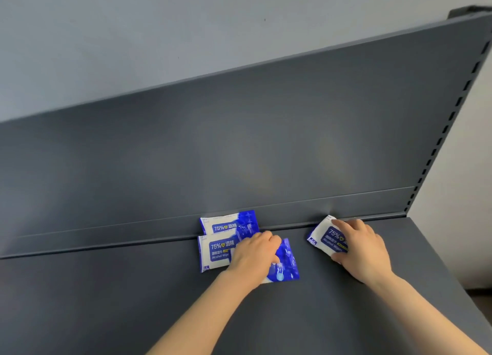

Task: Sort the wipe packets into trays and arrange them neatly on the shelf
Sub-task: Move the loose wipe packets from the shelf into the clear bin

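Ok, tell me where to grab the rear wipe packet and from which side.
Pinch its upper long edge, coming from above. The rear packet seems propped against the back panel, and the front packet under the left hand covers its lower edge.

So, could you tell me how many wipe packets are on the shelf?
3 clearly: back packet against the rear panel, front packet under the left hand, right packet under the right hand. Blue foil beside the left hand may be a fourth.

Blue-and-white wipe packets [217, 251] lie on a dark grey shelf [106, 301].
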